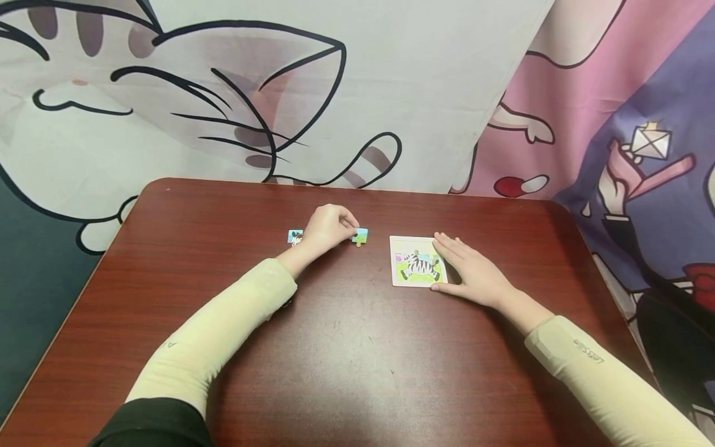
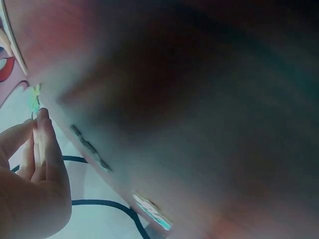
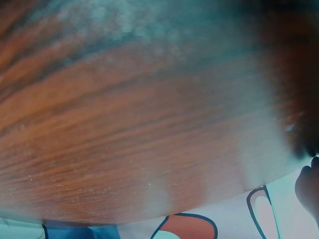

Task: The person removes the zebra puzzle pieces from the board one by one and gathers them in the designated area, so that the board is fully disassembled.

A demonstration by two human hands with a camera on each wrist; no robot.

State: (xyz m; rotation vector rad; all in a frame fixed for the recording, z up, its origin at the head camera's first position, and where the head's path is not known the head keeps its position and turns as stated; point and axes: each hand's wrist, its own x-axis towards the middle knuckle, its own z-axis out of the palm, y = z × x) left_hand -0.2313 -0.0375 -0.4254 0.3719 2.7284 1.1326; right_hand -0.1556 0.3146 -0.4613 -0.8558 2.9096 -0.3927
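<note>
Pinched between the thumb and fingertips of my left hand (image 1: 328, 227) is a small jigsaw piece (image 1: 360, 236), blue and green with a knob. The left wrist view shows the same jigsaw piece (image 2: 34, 99) tilted up at the fingertips. A square puzzle board (image 1: 395, 280) with a pale border lies to the right, partly filled with a striped zebra picture. My right hand (image 1: 475, 273) lies along the board's right side, fingers extended at the far corner and thumb at the near corner. Only a bit of the right hand (image 3: 308, 186) enters the right wrist view.
Left of my left hand lies another jigsaw piece (image 1: 295, 236) with blue and dark markings. A dark flat piece (image 2: 89, 148) also shows in the left wrist view. The brown table (image 1: 346, 354) ends at a cloth backdrop (image 1: 424, 93) with cartoon drawings.
</note>
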